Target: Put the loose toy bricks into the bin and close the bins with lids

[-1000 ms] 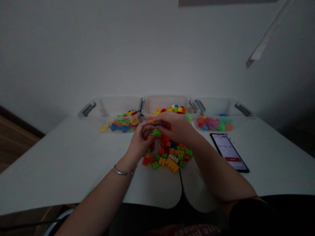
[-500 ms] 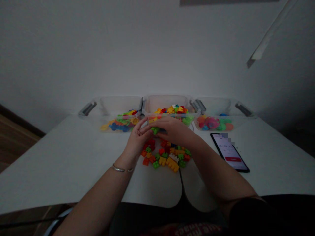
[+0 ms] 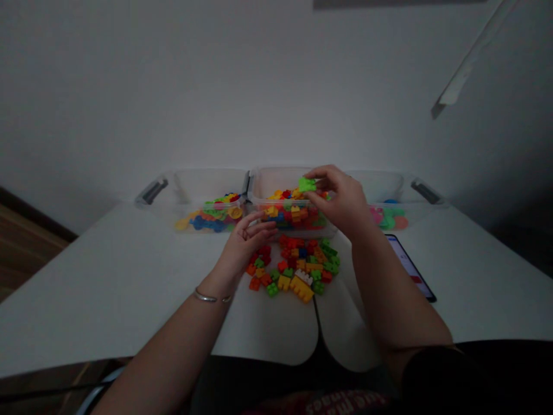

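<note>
A bright green building block [image 3: 307, 184] is pinched between the thumb and fingers of my right hand [image 3: 343, 199], raised over the middle clear plastic bin [image 3: 298, 234]. Yellow, red and blue blocks [image 3: 285, 215] show through that bin's front wall. My left hand [image 3: 244, 241] is at the bin's front left, fingers stretched out and apart, with nothing seen in them. Below both hands, a loose pile of blocks [image 3: 298, 266] in red, orange, green and yellow lies on the white table [image 3: 173, 300]. A long yellow block [image 3: 302, 289] sits at the pile's near edge.
A left clear bin [image 3: 184, 190] holds colourful plastic pieces. The right clear bin [image 3: 384, 187] has pink, green and blue pieces, partly behind my right hand. A phone [image 3: 408, 268] lies to the right, partly covered by my forearm. A wall [image 3: 276, 86] rises behind the bins.
My hands were together above the pile with a green block between them. The right hand has moved up and right with the green block; the left has stayed nearly in place, now empty.
</note>
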Demonstrator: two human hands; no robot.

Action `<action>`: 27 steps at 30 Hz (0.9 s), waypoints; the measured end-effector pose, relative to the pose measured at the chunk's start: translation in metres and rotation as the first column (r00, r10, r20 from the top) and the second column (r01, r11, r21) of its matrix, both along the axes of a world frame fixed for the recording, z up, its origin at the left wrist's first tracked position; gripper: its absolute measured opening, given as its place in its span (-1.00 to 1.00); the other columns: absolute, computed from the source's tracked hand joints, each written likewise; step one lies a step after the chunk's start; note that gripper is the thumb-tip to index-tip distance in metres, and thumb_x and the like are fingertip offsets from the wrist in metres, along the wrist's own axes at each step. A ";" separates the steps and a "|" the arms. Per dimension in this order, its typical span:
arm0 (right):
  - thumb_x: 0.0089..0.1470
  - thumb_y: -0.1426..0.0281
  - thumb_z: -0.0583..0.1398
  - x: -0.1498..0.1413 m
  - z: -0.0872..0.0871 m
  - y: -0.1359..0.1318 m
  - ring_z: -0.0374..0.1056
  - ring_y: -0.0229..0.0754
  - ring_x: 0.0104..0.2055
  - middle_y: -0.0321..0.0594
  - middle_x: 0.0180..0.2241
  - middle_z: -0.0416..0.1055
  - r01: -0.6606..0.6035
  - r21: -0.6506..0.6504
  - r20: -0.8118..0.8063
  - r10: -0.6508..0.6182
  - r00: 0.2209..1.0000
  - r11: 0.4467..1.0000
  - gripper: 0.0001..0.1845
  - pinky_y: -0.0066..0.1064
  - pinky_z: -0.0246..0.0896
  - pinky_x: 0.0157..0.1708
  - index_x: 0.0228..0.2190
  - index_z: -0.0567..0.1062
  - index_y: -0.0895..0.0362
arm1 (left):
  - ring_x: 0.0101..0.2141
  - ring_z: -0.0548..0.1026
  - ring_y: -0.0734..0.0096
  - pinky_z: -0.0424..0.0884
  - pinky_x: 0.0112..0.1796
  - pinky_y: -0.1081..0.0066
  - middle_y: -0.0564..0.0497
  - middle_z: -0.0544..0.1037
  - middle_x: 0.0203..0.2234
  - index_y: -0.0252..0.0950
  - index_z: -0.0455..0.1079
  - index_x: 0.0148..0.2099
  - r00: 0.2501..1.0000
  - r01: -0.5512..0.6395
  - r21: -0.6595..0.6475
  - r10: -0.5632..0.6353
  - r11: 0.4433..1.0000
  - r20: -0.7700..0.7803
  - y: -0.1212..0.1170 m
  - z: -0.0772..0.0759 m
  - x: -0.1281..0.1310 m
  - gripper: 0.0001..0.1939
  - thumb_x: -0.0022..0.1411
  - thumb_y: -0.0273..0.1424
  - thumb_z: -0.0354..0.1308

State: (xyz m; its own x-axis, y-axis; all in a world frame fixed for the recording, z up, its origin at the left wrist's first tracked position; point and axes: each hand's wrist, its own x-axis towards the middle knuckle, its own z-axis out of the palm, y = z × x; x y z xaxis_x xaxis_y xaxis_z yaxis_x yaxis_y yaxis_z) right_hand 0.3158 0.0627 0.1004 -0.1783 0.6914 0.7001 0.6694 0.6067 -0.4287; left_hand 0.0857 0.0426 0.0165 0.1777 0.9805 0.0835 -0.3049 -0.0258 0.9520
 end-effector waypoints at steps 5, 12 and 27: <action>0.04 0.46 0.23 0.010 -0.008 0.015 0.48 -0.12 -0.25 -0.17 -0.12 0.56 0.131 -0.035 0.017 -0.130 0.991 0.991 -0.69 -0.17 0.38 -0.08 -0.13 0.56 0.06 | -0.30 0.63 0.32 0.53 -0.22 0.37 -0.02 0.65 -0.33 -0.29 0.40 -0.02 0.985 0.034 0.080 -0.020 0.996 -0.174 -0.003 -0.001 -0.002 -0.47 -0.05 -0.32 0.45; 0.13 0.39 0.20 0.008 -0.009 0.017 0.51 -0.04 -0.14 -0.11 -0.09 0.60 0.230 -0.186 0.152 -0.204 0.967 0.955 -0.68 -0.14 0.37 -0.03 -0.09 0.61 0.10 | -0.35 0.59 0.40 0.49 -0.29 0.43 -0.01 0.63 -0.34 -0.30 0.46 -0.09 0.949 0.027 0.188 0.035 0.982 -0.314 -0.003 -0.003 -0.003 -0.62 0.02 -0.32 0.36; 0.25 0.28 0.07 0.002 -0.007 0.013 0.47 0.02 -0.06 -0.03 -0.11 0.59 0.255 -0.138 0.324 -0.199 0.925 0.957 -0.63 -0.15 0.31 0.00 -0.16 0.64 0.15 | 0.00 0.49 0.09 0.38 0.08 0.04 -0.15 0.59 -0.06 -0.26 0.53 -0.01 0.512 0.388 0.543 0.315 0.745 -0.799 0.000 -0.010 -0.005 -0.71 0.25 -0.45 0.12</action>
